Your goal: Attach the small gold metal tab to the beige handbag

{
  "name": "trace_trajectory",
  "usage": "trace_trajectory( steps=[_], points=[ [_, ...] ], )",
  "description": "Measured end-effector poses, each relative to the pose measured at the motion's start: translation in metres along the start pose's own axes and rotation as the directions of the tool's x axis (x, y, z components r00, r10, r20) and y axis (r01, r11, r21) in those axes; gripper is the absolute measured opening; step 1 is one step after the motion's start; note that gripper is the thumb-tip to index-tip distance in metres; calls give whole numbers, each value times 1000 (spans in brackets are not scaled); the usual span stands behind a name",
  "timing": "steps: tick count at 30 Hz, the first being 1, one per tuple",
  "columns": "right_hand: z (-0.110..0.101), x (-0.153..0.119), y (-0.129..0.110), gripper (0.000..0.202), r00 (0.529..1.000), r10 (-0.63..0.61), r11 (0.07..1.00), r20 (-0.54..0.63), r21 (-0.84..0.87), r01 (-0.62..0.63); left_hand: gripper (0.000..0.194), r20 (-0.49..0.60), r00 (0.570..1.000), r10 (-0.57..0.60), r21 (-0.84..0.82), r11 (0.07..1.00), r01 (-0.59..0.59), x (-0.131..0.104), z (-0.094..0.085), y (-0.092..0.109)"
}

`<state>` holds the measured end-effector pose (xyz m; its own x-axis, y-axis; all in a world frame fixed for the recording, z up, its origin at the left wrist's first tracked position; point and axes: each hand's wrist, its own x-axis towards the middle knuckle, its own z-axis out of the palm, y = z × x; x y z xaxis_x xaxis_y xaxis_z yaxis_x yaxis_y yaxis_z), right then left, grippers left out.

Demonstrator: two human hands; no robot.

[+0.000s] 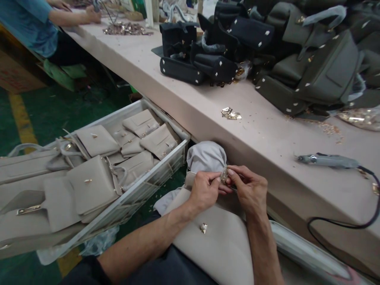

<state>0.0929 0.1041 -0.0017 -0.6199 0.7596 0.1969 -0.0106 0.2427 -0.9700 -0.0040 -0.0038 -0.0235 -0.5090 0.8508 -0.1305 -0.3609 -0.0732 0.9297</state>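
Both hands meet low in the near centre, over a beige handbag (pixel 219 245) lying across the person's lap. Left hand (pixel 204 190) and right hand (pixel 249 190) pinch one small gold metal clasp (pixel 224 175) between their fingertips — left from the left side, right from the right, thumbs and forefingers clenched on it. The clasp sits at the bag's upper edge, just in front of a grey dust bag (pixel 206 156) bunched beyond the hands. A second gold fitting (pixel 203 227) shows on the bag's flap, nearer the body, untouched.

To the left, a white wire crate (pixel 142 186) on the green floor holds more beige bags (pixel 95 182), stacked and overlapping, each with a small gold fitting.

The counter (pixel 184 95) runs diagonally from far left to near right. On it:
- a small heap of gold hardware (pixel 230 114), well apart from the hands
- a grey electric screwdriver (pixel 329 160) at right, lying flat, black cord (pixel 341 225) looping down over the counter's edge
- black handbags (pixel 208 51) piled far centre
- dark olive handbags (pixel 320 63) piled far right

Far left — another person in a blue sleeve (pixel 29 19) has a hand (pixel 92 15) on the counter near a scatter of metal parts (pixel 126 28).
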Motion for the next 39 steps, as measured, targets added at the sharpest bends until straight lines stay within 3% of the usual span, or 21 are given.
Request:
trace_trajectory(
  steps=[7, 14, 22, 39],
  points=[
    [2, 1, 0, 19, 1000, -16, 997, -14, -79, 15, 29, 70, 996, -61, -64, 996, 65, 0, -6, 5],
    [5, -4, -5, 25, 994, 13, 995, -111, -99, -24, 23, -49, 996, -69, -86, 994, 65, 2, 1, 4],
    [5, -5, -6, 14, 992, -109, 984, -61, -146, 99, 26, -32, 998, -55, -69, 996, 52, 2, 1, 3],
    [-2, -5, 5, 16, 996, -91, 987, -7, -130, 90, 28, -8, 1000, 10, -36, 999, -10, -2, 1, 2]
  ],
)
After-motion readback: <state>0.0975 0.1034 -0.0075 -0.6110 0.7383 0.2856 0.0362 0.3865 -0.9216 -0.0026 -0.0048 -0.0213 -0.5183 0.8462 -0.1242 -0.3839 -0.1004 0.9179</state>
